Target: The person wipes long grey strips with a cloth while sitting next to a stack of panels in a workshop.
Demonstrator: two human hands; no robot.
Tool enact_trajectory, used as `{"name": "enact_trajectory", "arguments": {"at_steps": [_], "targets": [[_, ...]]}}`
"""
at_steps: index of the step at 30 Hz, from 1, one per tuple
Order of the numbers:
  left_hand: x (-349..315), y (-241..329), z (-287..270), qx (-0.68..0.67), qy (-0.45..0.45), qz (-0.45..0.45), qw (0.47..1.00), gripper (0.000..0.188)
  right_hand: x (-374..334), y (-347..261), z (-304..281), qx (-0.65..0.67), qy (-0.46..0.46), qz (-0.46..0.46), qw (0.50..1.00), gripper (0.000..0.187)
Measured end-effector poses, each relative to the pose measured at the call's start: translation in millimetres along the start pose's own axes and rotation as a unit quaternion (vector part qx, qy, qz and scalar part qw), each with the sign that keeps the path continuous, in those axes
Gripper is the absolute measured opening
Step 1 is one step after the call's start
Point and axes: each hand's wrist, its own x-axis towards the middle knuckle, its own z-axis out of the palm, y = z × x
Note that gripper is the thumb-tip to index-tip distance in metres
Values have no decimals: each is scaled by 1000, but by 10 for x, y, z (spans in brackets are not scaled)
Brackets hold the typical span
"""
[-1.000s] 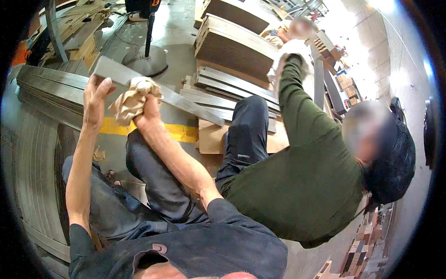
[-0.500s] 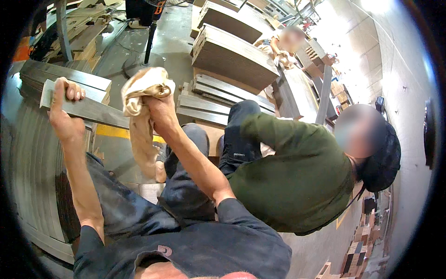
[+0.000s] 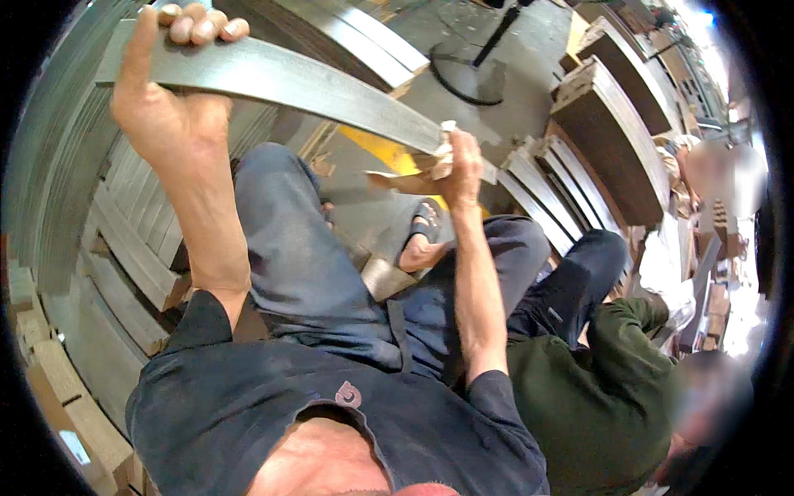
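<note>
Some tan, box-shaped things [image 3: 64, 376] sit low at your far left, with a white sheet [image 3: 74, 446] on one; I can't tell what is in them. Next to them, long grey-brown boards [image 3: 128, 240] lie in piles. Your left hand [image 3: 175, 116] is up high, bent around the left end of a long grey board [image 3: 302, 78]. Your fingertips curl over its top edge, and your thumb lies flat on the side near you. The board is up in front of you, above your knees, and slopes down to the right. Under it, a yellow stripe [image 3: 372, 149] runs on the floor. Your right hand [image 3: 463, 169] is near the board's other end, squeezed around a tan cloth [image 3: 445, 153] that touches the board. One bit of the cloth hangs out to the left. Behind it is a black stand [image 3: 495, 37]. More to the right are thin grey boards [image 3: 538, 202] and a tall brown stack [image 3: 616, 136]. A person in a green top [image 3: 608, 405] sits just beside you.
</note>
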Motion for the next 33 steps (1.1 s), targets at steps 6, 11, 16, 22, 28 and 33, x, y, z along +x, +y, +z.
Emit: {"name": "enact_trajectory", "arguments": {"at_steps": [6, 11, 16, 22, 28, 33], "targets": [[-272, -995, -206, 194, 36, 50, 979, 22, 286, -487, -101, -3, 34, -31, 999, 42], [-728, -1568, -165, 21, 12, -35, 999, 17, 330, -808, -95, 20, 46, -54, 997, 43], [-392, -955, -103, 5, 47, -75, 996, 10, 110, -379, -144, -10, 73, -22, 997, 38], [-49, -108, 86, 78, 8, 6, 997, 8, -563, 668, 45, -174, -111, 318, 925, 36], [-300, -521, 43, 246, -72, 16, 967, 9, -350, 135, -254, 242, -110, 420, 868, 32], [-665, -1449, -38, 516, -17, -74, 853, 19, 133, -292, -615, 535, 36, 358, 764, 28]]}}
